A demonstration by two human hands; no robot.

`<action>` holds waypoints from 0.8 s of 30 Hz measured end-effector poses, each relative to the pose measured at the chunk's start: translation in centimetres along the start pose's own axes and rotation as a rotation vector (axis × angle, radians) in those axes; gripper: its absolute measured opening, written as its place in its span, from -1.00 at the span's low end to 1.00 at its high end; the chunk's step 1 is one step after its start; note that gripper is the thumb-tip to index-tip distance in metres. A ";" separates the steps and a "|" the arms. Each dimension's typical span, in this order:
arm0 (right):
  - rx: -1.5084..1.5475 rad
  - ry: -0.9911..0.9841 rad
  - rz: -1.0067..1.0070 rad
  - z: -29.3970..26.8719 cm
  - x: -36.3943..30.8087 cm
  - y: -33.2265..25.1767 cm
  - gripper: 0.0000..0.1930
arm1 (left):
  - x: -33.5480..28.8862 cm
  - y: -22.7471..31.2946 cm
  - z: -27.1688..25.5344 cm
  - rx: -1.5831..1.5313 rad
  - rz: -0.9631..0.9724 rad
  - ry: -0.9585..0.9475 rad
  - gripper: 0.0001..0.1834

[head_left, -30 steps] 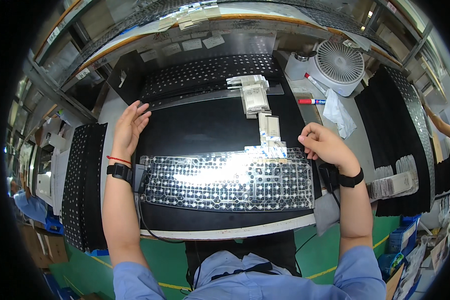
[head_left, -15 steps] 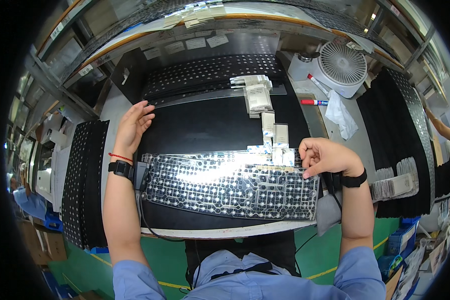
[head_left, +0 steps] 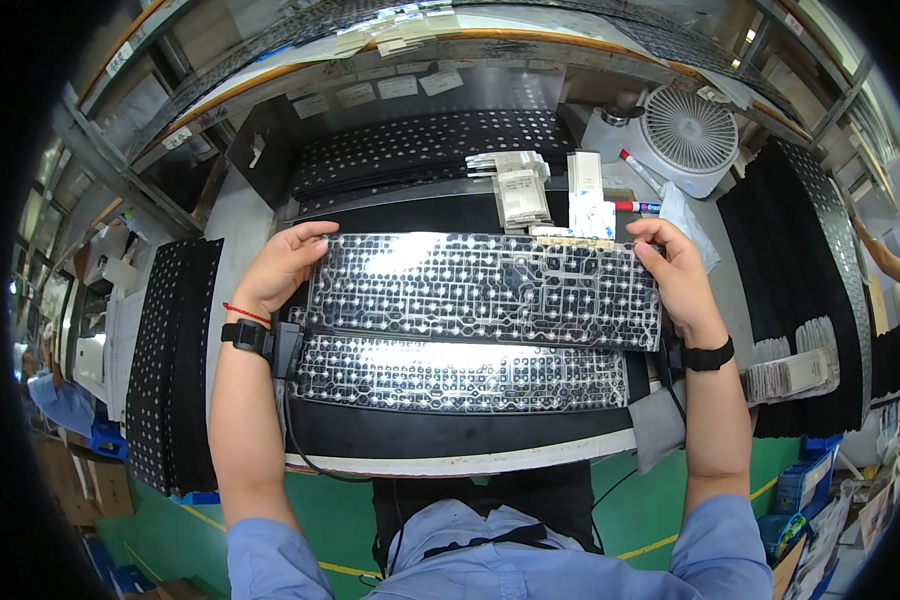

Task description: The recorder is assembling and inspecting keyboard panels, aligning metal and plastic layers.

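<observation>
A clear keyboard membrane sheet (head_left: 470, 290) with pale printed traces and dots is raised between my hands. My left hand (head_left: 278, 268) pinches its upper left corner, thumb in front and fingers along the top edge. My right hand (head_left: 676, 275) grips the upper right corner in the same way. A pale flat tail (head_left: 587, 185) sticks up from the sheet's top edge, near my right hand. Under it, partly covered, a second membrane sheet (head_left: 470, 380) lies on the black work mat (head_left: 450, 430).
Black dotted sheets (head_left: 410, 150) are stacked at the back, with pale tails (head_left: 520, 195) piled at their right end. A white fan (head_left: 688, 135), a red-capped marker (head_left: 635, 207) and a white cloth (head_left: 685, 225) lie back right. More black stacks stand left (head_left: 160, 370) and right (head_left: 800, 270).
My left hand has come down from above the mat and taken the membrane sheet's left corner. The sheet has lifted and moved away from me, uncovering part of the one beneath.
</observation>
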State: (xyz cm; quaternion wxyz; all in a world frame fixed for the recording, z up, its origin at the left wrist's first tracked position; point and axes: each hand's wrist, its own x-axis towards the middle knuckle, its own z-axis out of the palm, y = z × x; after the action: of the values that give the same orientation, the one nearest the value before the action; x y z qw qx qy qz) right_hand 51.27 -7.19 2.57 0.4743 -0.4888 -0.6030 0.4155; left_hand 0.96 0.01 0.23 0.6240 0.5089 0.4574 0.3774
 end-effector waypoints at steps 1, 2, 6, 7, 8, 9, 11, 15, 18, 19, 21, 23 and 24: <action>0.007 0.012 -0.001 0.2 0.1 -0.1 -0.72 | 0.0 -0.3 -0.4 0.024 0.010 -0.009 -0.68; 0.019 -0.009 0.041 0.1 0.0 -0.1 -0.71 | 0.0 -0.2 -0.2 0.021 0.016 0.005 -0.71; -0.122 -0.082 0.114 -0.1 -0.1 0.3 -0.68 | 0.0 0.4 0.5 0.018 0.031 0.054 -0.80; -0.204 -0.095 0.108 -0.2 -0.1 0.5 -0.68 | 0.1 0.4 0.6 0.023 0.028 0.061 -0.82; -0.221 -0.096 0.103 -0.2 0.0 0.7 -0.72 | 0.0 0.4 0.6 0.028 0.026 0.072 -0.83; -0.230 -0.104 0.114 -0.2 0.2 0.8 -0.73 | 0.1 0.1 0.0 0.052 0.039 0.062 -0.82; -0.249 -0.119 0.138 -0.4 0.4 1.0 -0.75 | 0.4 -0.4 -1.1 0.100 0.065 0.037 -0.79; -0.153 -0.093 0.134 -0.7 0.6 2.3 -0.93 | 0.4 -0.2 -0.2 0.068 0.037 0.086 -0.71; -0.185 -0.077 0.113 -0.7 0.7 2.7 -0.96 | 0.2 0.1 0.4 0.058 0.018 0.125 -0.67; -0.172 -0.074 0.115 -0.6 0.7 2.6 -0.96 | 0.3 0.0 0.1 0.060 0.010 0.133 -0.67; -0.147 -0.063 0.122 -0.6 0.6 2.6 -0.96 | 0.3 0.3 0.5 0.064 0.002 0.143 -0.69; -0.138 -0.055 0.117 -0.6 0.7 2.6 -0.96 | 0.1 0.5 1.0 0.070 0.005 0.155 -0.73; -0.133 -0.052 0.114 -0.6 0.7 2.5 -0.96 | 0.3 0.1 0.5 0.102 0.028 0.138 -0.75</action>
State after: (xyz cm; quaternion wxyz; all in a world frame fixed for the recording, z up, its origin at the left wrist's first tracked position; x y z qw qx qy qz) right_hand 52.28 -6.07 0.41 0.4006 -0.5417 -0.6126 0.4133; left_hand 1.50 0.14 0.33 0.5589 0.5191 0.5107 0.3968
